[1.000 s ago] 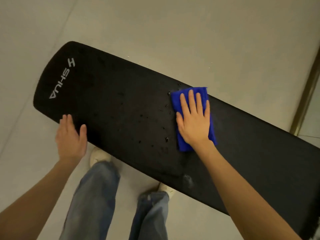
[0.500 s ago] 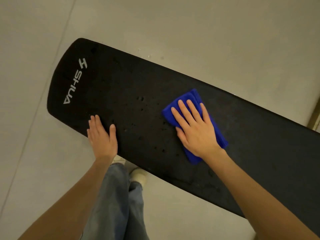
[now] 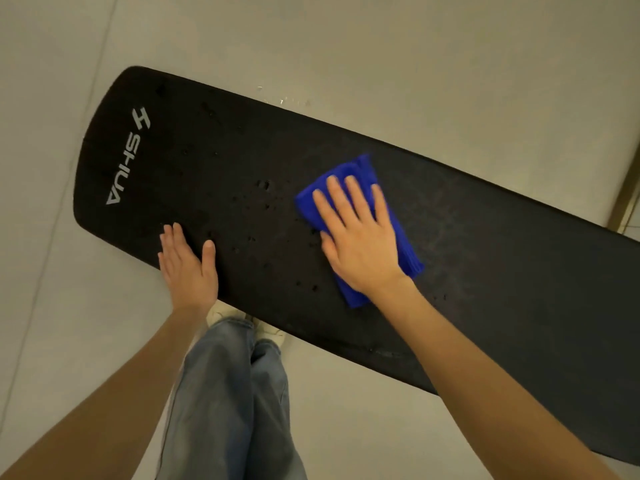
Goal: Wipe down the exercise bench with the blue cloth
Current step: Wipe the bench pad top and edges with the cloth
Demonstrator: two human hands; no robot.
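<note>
Right hand flat on folded blue cloth, matte bench.

Pale beige tiled floor; faded blue denim trouser legs above white shoes; brass-coloured metal strip at the right edge.

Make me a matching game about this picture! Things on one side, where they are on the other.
Things:
1. cloth
2. left hand
3. logo
4. jeans

Places:
A. printed in white near the bench's rounded end
B. pressed flat under the right hand
C. resting on the bench's near edge
D. beside the bench, above the floor

Pairs: 1-B, 2-C, 3-A, 4-D
</note>
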